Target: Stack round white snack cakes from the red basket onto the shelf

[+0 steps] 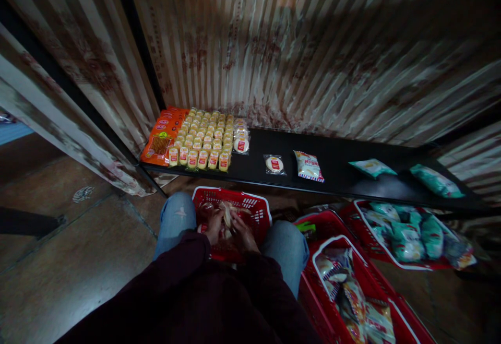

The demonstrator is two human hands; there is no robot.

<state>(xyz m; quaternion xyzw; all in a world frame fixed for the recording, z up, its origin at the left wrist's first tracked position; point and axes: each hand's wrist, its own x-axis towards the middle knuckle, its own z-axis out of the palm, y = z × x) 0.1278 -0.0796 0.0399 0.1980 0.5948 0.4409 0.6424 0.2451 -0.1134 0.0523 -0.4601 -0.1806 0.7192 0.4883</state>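
Observation:
Both hands are down inside a red shopping basket (263, 217) between my knees. My left hand (213, 228) is closed at the left side of a pale wrapped snack (226, 214). From the right, my right hand (243, 233) closes on that same snack, its fingers partly hidden. More clear-wrapped packets (205, 209) lie in the basket around my hands; dim light blurs their details. On the black shelf (256, 148) ahead, a round white wrapped cake (274, 164) lies alone, and similar round cakes (241, 143) are stacked farther left.
Rows of small yellow wrapped cakes (201, 140) stand beside an orange snack bag (162, 138). A white bag (309, 166) and green bags (371, 167) lie on the shelf. Red baskets of packets (354, 245) stand at my right. A black post (141, 41) rises at left.

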